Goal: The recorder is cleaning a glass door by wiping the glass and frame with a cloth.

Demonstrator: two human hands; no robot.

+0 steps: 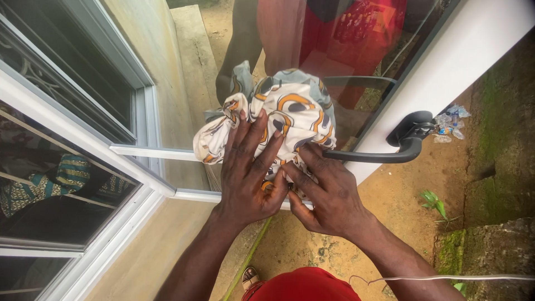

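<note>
Ten fingers point(252, 146) — patterned cloth point(290, 108) beneath

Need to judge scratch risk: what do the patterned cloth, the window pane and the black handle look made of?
Cloth: soft woven fabric, matte, bunched in folds under both hands. Pane: glass, glossy, showing reflections. Handle: probably coated metal or hard plastic, smooth satin black; can't tell which.
</note>
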